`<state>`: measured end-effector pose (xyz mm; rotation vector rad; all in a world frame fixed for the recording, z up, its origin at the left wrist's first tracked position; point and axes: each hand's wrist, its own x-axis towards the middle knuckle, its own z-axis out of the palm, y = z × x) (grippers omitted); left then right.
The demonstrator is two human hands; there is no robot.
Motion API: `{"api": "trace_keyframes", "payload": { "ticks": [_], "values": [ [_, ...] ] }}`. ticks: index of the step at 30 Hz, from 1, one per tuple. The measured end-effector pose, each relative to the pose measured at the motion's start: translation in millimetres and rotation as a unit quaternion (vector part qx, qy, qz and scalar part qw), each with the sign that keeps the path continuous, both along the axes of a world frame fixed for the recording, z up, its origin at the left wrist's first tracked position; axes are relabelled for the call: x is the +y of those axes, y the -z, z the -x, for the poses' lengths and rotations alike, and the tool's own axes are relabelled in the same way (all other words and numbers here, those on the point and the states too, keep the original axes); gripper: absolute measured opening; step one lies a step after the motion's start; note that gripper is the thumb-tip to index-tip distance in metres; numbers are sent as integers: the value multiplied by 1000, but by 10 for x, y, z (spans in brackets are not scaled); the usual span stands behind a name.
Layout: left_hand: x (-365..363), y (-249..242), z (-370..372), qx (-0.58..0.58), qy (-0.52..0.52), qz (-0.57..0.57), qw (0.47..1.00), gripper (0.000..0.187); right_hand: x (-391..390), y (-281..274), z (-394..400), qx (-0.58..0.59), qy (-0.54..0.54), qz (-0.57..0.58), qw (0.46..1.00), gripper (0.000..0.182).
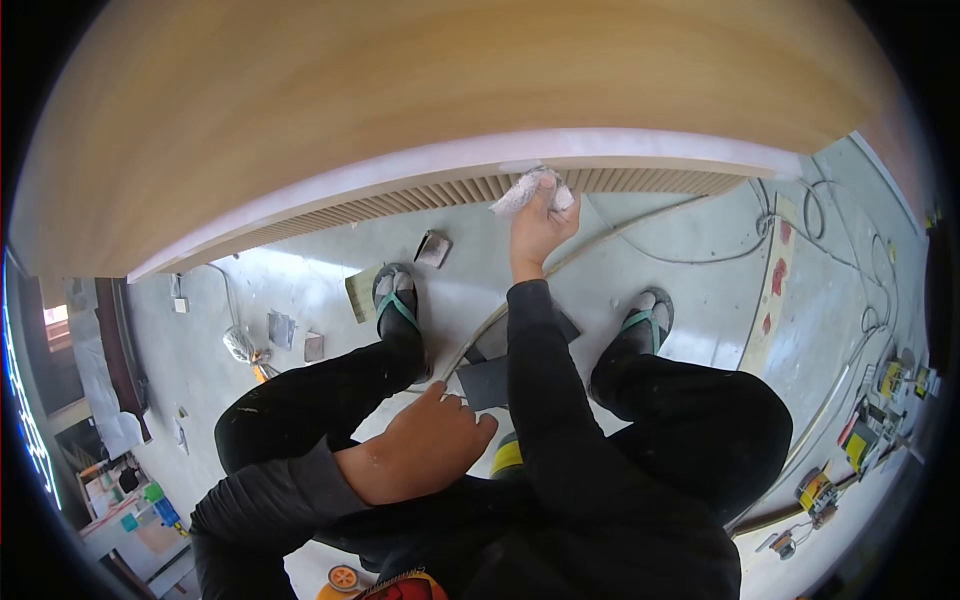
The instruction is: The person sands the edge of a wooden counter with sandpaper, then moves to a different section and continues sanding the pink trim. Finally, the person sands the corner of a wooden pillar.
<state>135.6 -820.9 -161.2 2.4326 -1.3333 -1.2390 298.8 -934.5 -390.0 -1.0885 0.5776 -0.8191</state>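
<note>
My right hand (545, 230) is closed around a crumpled whitish rag (517, 195) and presses it to the edge of a large wooden panel (480, 70). A pale, whitish band (400, 170) runs along that edge. Just under it is a row of narrow wooden slats (400, 197). My left hand (425, 450) is over my lap, its back toward me and its fingers curled in; I see nothing held there, though the palm is hidden. Dark sheets (485, 383) lie on the floor between my legs.
My feet in green-strapped sandals (397, 300) stand on the grey floor (620, 260). A hose (600, 238) crosses between them, and cables loop at right. A stained board (775, 280) and power tools (870, 430) lie at right; scraps (281, 330) and a plastic bag (240, 345) lie at left.
</note>
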Motion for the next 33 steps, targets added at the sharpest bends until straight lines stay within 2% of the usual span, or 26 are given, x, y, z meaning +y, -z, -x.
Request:
{"api": "trace_keyframes", "payload": {
  "ticks": [1, 3, 7, 9, 13, 15, 19, 22, 24, 26, 28, 29, 30, 31, 33],
  "values": [
    [14, 5, -7, -2, -2, 0, 1000, 21, -24, -8, 14, -2, -2, 0, 1000, 26],
    [57, 4, 3, -30, 26, -33, 999, 22, -42, -8, 125, 10, -84, -8, 996, 28],
    [33, -7, -10, -20, 25, -31, 999, 23, -33, 63, 77, 28, -38, -65, 997, 28],
    [8, -10, -12, -4, 1, -14, 1000, 23, -43, 77, 23, 2, -63, -124, 990, 30],
    [23, 3, 7, -19, 21, -28, 999, 23, -61, 97, -31, -28, -91, -171, 981, 31],
    [34, 23, 15, -15, 18, -32, 999, 23, -103, 142, -54, -61, -139, -199, 968, 30],
    [10, 14, 24, -17, 23, -30, 999, 25, 101, 189, -93, -58, -82, -184, 978, 33],
    [-13, 13, 35, -30, 25, -15, 999, 27, 515, 9, -123, -12, -64, -231, 971, 32],
    [-54, -2, 10, -12, 36, -43, 998, 28, 669, -186, -135, -89, -25, -307, 947, 33],
    [-61, -4, -13, -19, 31, -37, 999, 28, 348, -36, -145, -45, -51, -315, 947, 31],
    [-19, -15, 23, -20, 21, -35, 999, 28, -2, -149, -165, -175, -96, -332, 922, 38],
    [-2, -13, 36, -26, 22, -27, 999, 26, 28, -61, -182, -117, -101, -329, 931, 39],
    [-8, 1, 14, -39, 24, -15, 999, 25, 235, -96, -190, -123, -101, -325, 932, 39],
    [-22, 13, -1, -45, 26, -10, 999, 25, 618, -176, -172, -8, -68, -243, 968, 38],
    [-33, 15, 30, -33, 54, -38, 997, 21, 754, -114, -124, 115, -27, -157, 981, 37]
  ]
}}
